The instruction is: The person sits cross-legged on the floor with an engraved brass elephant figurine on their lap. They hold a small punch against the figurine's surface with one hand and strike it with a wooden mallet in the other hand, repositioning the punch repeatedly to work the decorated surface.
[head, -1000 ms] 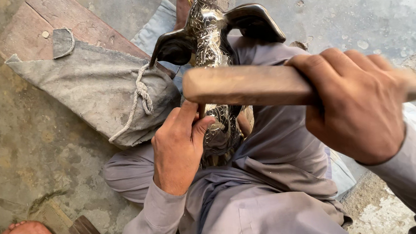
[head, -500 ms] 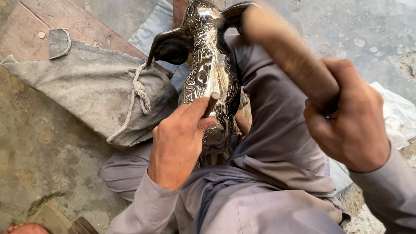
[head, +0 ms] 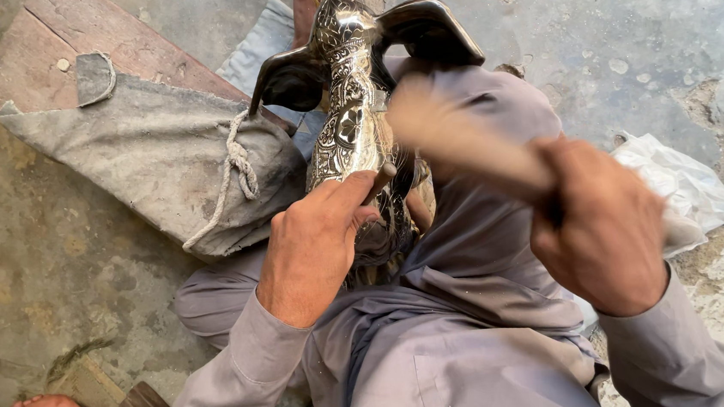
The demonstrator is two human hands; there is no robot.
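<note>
The right hand (head: 605, 227) grips a blurred wooden mallet (head: 460, 140); the left hand (head: 318, 241) pinches a half-hidden chisel (head: 382, 179) against the engraved metal figure (head: 350, 101).

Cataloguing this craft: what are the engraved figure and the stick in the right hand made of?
Figure: looks like polished metal, silvery with mirror glints and dark engraved patterns. Stick: probably bare wood, pale tan and matte, though blurred by motion in the right hand.

L hand (head: 314, 250) steadies engraved metal figure (head: 351, 118); R hand (head: 605, 227) grips wooden mallet (head: 460, 140).
</note>
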